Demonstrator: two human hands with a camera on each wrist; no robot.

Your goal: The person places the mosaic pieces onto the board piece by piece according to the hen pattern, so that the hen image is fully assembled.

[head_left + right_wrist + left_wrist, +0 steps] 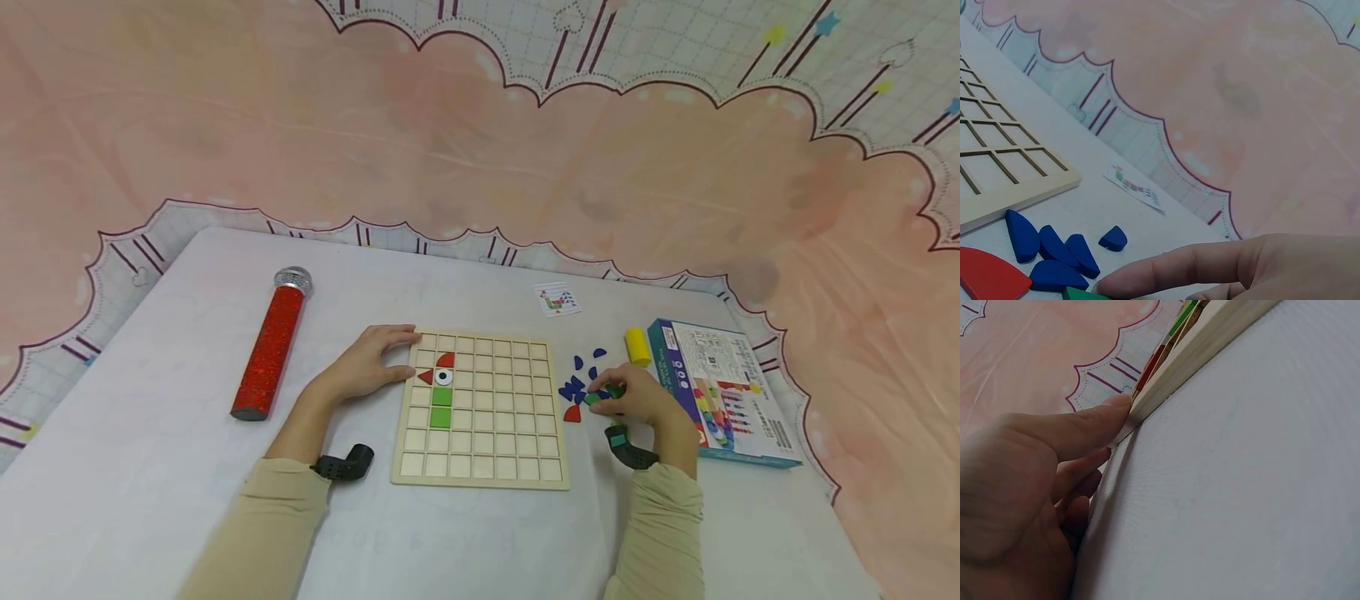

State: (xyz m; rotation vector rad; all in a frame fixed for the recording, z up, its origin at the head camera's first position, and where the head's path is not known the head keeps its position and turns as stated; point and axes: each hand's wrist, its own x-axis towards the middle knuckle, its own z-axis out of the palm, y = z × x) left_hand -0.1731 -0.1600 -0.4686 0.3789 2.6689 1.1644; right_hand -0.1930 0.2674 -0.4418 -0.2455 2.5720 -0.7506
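A wooden grid board [483, 482] lies on the table. In its left part sit a red quarter-round [446, 359], a red triangle [425, 377], an eye tile [443, 377] and two green squares [441, 407]. My left hand [372, 360] rests against the board's left edge, thumb and fingertips touching it near the far corner. Right of the board, my right hand [636, 395] pinches a green piece [592, 399] between thumb and index finger, low among loose blue pieces [1057, 275]. A loose red quarter-round [991, 278] lies near them.
A red glittery microphone [272, 350] lies at the left. Behind the board is a small pattern card [557, 299]. A yellow cylinder [637, 347] and a printed box [731, 392] stand beyond my right hand. More green pieces show partly under that hand.
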